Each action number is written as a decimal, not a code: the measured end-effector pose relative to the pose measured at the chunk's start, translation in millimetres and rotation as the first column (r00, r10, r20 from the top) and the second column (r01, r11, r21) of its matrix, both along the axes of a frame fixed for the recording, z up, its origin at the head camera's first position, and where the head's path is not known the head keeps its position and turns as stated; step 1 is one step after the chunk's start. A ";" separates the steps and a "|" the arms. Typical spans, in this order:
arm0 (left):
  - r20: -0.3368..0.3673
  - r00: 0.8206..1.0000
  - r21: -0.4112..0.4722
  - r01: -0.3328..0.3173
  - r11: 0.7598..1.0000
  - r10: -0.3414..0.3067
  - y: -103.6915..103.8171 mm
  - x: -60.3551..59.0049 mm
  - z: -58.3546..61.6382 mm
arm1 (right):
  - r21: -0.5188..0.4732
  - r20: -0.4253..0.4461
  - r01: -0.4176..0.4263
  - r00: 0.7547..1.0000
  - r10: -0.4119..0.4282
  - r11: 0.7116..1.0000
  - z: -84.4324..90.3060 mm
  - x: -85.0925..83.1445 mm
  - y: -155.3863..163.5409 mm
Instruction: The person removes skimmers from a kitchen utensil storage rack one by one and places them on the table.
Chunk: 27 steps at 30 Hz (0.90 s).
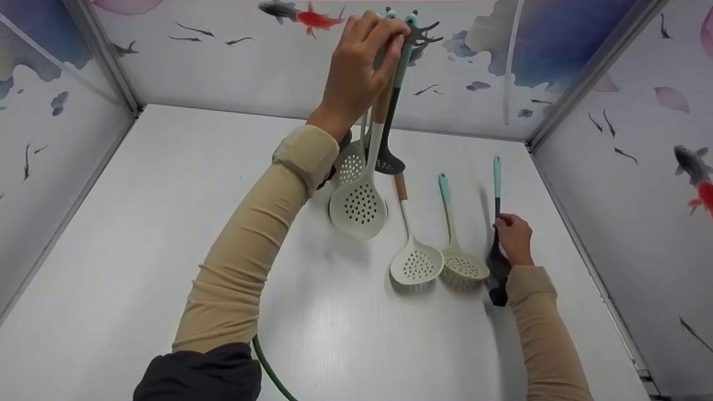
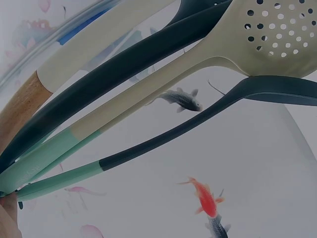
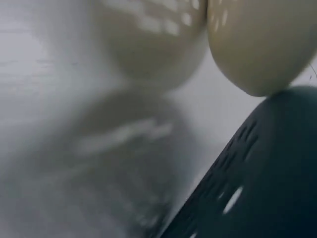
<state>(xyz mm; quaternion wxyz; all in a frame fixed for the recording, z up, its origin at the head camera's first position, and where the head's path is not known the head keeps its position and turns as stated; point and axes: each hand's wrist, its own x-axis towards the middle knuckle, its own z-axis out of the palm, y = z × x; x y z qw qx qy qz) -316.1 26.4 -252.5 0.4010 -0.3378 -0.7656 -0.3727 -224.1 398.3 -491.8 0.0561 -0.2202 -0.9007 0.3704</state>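
Note:
My left hand [image 1: 362,69], raised at the back, grips the top of a dark hook rack [image 1: 420,36]. Several utensils hang below it, among them a white skimmer [image 1: 359,211] with a wooden handle and a black utensil [image 1: 392,117] with a mint handle. The left wrist view shows a cream skimmer [image 2: 282,37] among dark shafts. At the right, my right hand [image 1: 513,239] pinches the shaft of a black slotted utensil [image 1: 497,262] with a mint handle end. Its slotted head [image 3: 257,168] touches a pale head [image 3: 262,44] in the right wrist view.
On the white table [image 1: 167,223] lie a white skimmer [image 1: 416,264] with a wooden handle and a cream skimmer [image 1: 465,267] with a mint handle, side by side left of the black one. A green cable [image 1: 270,367] runs at the front. Printed panels [image 1: 223,67] enclose the table.

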 end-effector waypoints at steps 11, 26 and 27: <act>0.007 1.000 0.000 0.005 1.000 -0.005 1.3 0.7 -0.8 | 0.020 0.080 -0.059 0.995 0.058 0.998 -9.9 0.8 1.2; 0.002 1.000 -0.001 0.010 1.000 -0.010 -0.2 0.9 0.7 | 0.068 0.369 -0.310 0.891 0.264 0.948 4.0 -9.7 -1.7; 0.003 1.000 -0.002 0.008 1.000 -0.008 -0.2 0.9 0.7 | 0.079 0.377 -0.327 0.884 0.276 0.942 5.9 -10.0 -2.2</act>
